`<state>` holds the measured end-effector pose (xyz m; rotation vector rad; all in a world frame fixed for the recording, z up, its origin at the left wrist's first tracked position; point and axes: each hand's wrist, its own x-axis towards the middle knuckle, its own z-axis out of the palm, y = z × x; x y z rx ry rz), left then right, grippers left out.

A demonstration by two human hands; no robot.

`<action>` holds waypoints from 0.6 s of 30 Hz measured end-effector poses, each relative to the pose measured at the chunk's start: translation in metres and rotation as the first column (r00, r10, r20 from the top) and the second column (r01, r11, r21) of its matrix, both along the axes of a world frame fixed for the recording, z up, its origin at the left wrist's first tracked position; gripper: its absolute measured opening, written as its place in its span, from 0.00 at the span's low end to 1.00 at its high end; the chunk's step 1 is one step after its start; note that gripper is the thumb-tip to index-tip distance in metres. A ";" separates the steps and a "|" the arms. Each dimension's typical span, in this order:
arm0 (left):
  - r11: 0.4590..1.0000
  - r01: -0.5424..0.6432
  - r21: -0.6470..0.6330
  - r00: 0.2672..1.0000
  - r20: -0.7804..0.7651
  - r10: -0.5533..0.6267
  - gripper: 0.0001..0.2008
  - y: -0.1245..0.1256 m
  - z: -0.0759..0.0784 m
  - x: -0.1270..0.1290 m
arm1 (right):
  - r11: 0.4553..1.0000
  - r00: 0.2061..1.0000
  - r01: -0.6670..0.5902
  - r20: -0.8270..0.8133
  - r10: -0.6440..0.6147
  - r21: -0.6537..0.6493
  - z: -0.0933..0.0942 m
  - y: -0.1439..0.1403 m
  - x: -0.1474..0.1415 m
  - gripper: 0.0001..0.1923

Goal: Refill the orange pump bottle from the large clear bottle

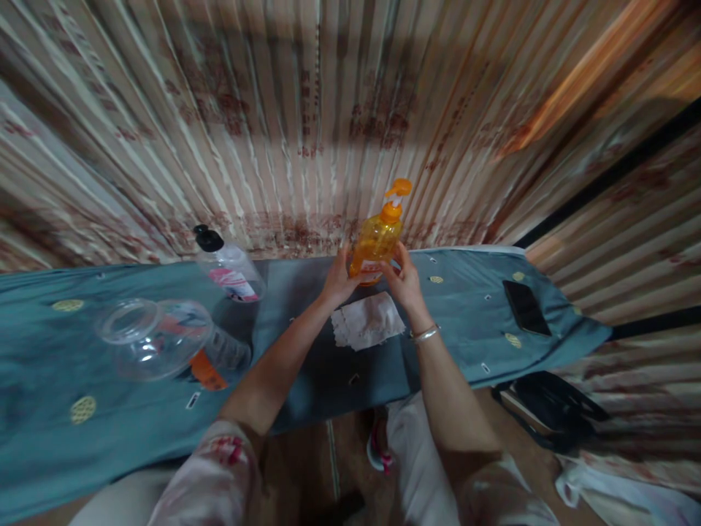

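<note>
Between my two hands is a see-through yellow pump bottle (377, 237) with an orange pump head and yellow liquid inside. It leans a little to the right. My left hand (340, 281) grips its lower left side, the thumb across the front near the label. On the lower right side, my right hand (404, 281) holds it with thumb and fingers; a silver bangle circles that wrist. A crumpled white cloth or tissue (369, 321) lies on the blue cover just below the bottle. Whether the bottle's base touches the cover I cannot tell.
A clear pump bottle (233, 270) with a black top stands left. Nearer me, a clear plastic jar (156, 343) lies with an orange label beside it. A dark phone (526, 307) rests at right. A pleated curtain (274, 131) hangs behind; a dark bag (550, 409) sits lower right.
</note>
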<state>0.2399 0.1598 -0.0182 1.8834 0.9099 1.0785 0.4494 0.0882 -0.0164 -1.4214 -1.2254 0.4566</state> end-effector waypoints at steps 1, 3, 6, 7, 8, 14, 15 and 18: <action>1.000 -0.006 -0.012 0.993 -0.117 0.004 0.45 -0.010 0.001 -0.011 | 1.000 1.000 0.014 -0.002 -0.014 -0.016 0.001 -0.001 -0.001 0.55; 0.999 0.000 -0.032 0.968 -0.252 -0.008 0.38 -0.032 0.001 -0.034 | 0.997 0.999 0.049 0.004 -0.049 -0.052 0.003 -0.005 -0.002 0.55; 0.998 0.009 -0.059 0.921 -0.387 -0.032 0.28 -0.061 0.001 -0.056 | 0.990 0.995 0.097 0.040 -0.093 -0.104 0.006 -0.017 -0.003 0.53; 0.998 0.011 -0.068 0.910 -0.413 -0.038 0.27 -0.068 0.001 -0.059 | 0.987 0.993 0.112 0.057 -0.106 -0.118 0.006 -0.022 -0.003 0.52; 0.997 0.010 -0.077 0.901 -0.431 -0.043 0.26 -0.073 0.001 -0.059 | 0.983 0.990 0.128 0.075 -0.119 -0.131 0.007 -0.028 -0.003 0.51; 0.990 -0.011 -0.141 0.904 -0.425 -0.050 0.24 -0.080 0.000 -0.047 | 0.955 0.972 0.217 0.132 -0.192 -0.204 0.007 -0.059 -0.005 0.49; 0.989 -0.015 -0.149 0.910 -0.412 -0.048 0.25 -0.079 0.001 -0.048 | 0.947 0.969 0.232 0.134 -0.206 -0.222 0.008 -0.062 -0.007 0.49; 0.986 -0.032 -0.164 0.929 -0.370 -0.031 0.27 -0.077 0.002 -0.063 | 0.927 0.962 0.267 0.139 -0.237 -0.265 0.011 -0.068 -0.013 0.47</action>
